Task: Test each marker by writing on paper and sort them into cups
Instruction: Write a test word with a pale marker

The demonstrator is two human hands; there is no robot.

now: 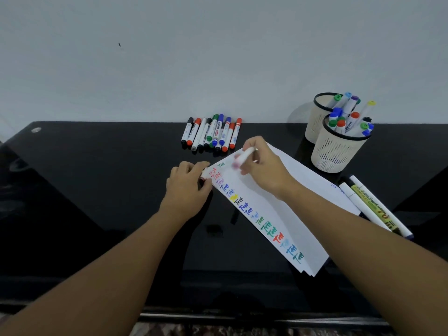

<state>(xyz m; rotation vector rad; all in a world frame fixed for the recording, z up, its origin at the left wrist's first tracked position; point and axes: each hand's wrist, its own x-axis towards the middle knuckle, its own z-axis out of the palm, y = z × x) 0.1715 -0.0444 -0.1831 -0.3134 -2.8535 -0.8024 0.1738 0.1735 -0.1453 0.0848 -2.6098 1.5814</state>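
Fingers (252, 151) of right hand (263, 166) clamped round marker (243, 157) | tip over paper (278, 214)

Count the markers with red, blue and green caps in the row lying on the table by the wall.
Red caps: 3
Blue caps: 2
Green caps: 1
Total: 6 in the row of markers; the rest of that row has black or pale caps.
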